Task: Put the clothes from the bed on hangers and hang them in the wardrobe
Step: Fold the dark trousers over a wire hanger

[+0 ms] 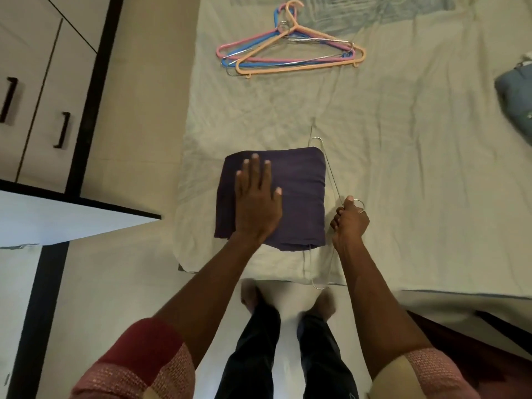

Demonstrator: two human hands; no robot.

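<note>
One folded purple garment (pixel 290 197) on bed (pixel 403 139). One wire hanger (pixel 331 180) threaded through it. Pile of hangers (pixel 290 50) farther up bed: three plastic (one peach, one pink, one blue) plus at least one metal wire; exact wire count unclear. One blue-grey bundle (pixel 515 102) at right edge. Two wardrobe door handles (pixel 62 130) visible. Two hands: left hand (pixel 256 200), right hand (pixel 349 223).

Folded purple garment (pixel 290 197) on bed (pixel 403 139), threaded over wire hanger (pixel 331 174).
</note>
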